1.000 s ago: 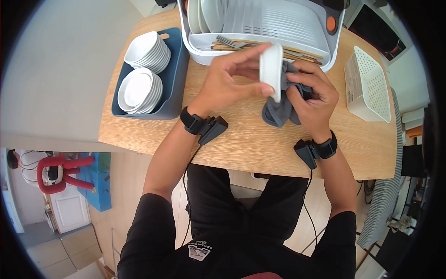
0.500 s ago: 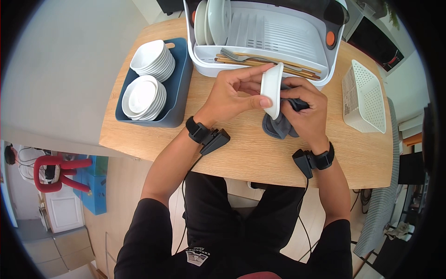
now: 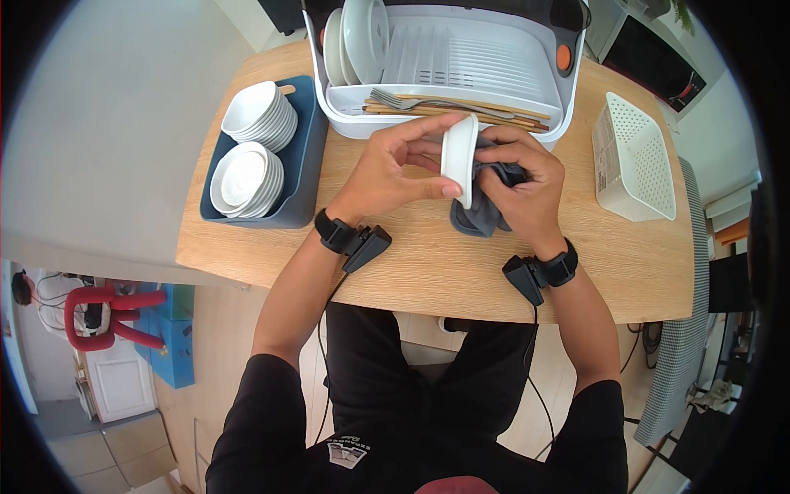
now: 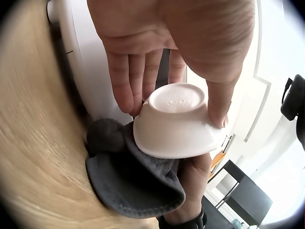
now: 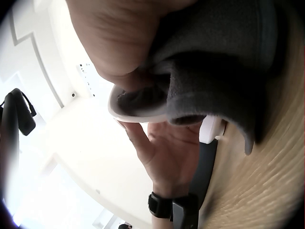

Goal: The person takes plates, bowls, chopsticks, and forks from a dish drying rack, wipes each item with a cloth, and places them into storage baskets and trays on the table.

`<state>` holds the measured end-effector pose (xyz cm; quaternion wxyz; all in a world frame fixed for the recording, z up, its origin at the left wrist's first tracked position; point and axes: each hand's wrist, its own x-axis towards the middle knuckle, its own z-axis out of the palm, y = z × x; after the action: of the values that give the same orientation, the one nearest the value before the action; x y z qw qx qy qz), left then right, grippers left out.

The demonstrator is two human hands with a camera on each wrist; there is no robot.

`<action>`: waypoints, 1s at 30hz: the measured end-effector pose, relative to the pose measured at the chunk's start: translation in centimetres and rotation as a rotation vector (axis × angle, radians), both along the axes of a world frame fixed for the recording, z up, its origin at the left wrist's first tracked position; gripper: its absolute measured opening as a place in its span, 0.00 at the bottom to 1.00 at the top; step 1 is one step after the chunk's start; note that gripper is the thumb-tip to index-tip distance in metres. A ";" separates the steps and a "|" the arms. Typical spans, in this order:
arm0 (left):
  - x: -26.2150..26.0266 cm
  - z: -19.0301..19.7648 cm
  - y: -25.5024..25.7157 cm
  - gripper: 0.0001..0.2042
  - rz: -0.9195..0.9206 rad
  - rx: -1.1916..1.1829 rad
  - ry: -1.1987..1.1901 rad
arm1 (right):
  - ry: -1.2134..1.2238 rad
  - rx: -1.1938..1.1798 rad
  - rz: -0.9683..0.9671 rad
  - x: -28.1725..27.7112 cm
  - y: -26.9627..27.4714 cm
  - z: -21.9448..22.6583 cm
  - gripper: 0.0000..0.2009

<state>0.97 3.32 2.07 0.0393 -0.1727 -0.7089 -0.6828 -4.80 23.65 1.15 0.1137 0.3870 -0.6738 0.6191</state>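
Note:
My left hand point(image 3: 387, 169) pinches a small white bowl point(image 3: 457, 160) by its rim, thumb on the near side and fingers at the far side. The bowl is tipped on its side above the table, its foot facing my left palm. In the left wrist view the bowl's base point(image 4: 177, 99) shows faint raised marks. My right hand point(image 3: 527, 185) holds a dark grey cloth point(image 3: 477, 218) against the bowl's inside. Seen from the right wrist, the cloth point(image 5: 205, 90) is bunched into the bowl's hollow, and part of it hangs below the hand.
A blue bin point(image 3: 306, 165) with two stacks of white bowls point(image 3: 247, 181) stands at the left. Behind the hands is a white dish rack point(image 3: 346, 123) with plates point(image 3: 362, 41), a fork point(image 3: 399, 100) and chopsticks point(image 3: 518, 122). A white perforated basket point(image 3: 609, 169) stands at the right.
Both hands, with the bowl and cloth, have come slightly nearer the body, away from the dish rack. The right hand has shifted its hold on the cloth at the bowl. The head view has shifted.

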 end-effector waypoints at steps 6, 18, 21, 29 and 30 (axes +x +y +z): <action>0.4 -0.2 0.5 0.48 0.025 -0.097 0.025 | -0.009 0.001 -0.034 -0.1 -0.2 -0.3 0.10; 2.9 0.4 0.6 0.37 0.180 -0.192 0.025 | 0.031 0.025 0.012 0.1 -0.5 -0.6 0.11; 4.4 1.8 -0.5 0.32 0.314 -0.377 0.175 | -0.035 -0.018 -0.002 0.1 -0.5 -0.5 0.11; 7.0 6.7 -7.9 0.25 0.599 -0.628 0.164 | -0.068 -0.057 -0.011 0.1 -0.4 -0.4 0.10; 6.9 7.3 -9.0 0.25 0.657 -0.600 0.159 | -0.059 -0.062 -0.008 0.0 -0.4 -0.4 0.10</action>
<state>7.87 -5.72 9.38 0.2565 0.0060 -0.8874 -0.3831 -4.78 23.21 0.79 0.1080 0.3621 -0.6590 0.6503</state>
